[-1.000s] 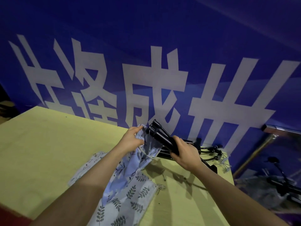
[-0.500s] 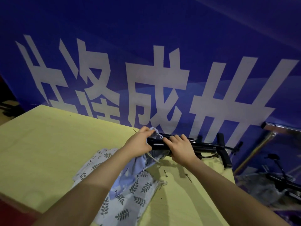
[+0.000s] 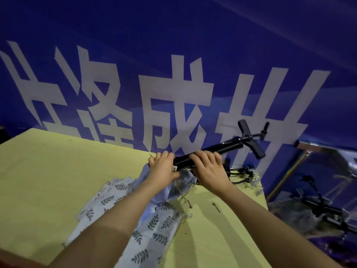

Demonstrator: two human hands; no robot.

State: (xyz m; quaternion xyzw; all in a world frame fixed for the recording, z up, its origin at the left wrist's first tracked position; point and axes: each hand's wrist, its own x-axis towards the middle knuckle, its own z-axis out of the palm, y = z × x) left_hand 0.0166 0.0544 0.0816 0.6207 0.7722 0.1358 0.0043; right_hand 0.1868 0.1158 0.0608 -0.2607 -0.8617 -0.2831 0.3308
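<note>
both hands are at it: the left hand [image 3: 163, 169] pinches the gathered mouth of the blue bag [image 3: 181, 185], and the right hand [image 3: 207, 169] curls over the black stand [image 3: 228, 147]. the stand slants up to the right above the far edge of the table [image 3: 58, 171], its low end at the bag's mouth. i'd hold the mouth wide and feed the stand in straight and slow, so the cord [image 3: 175, 168] doesn't snag.
</note>
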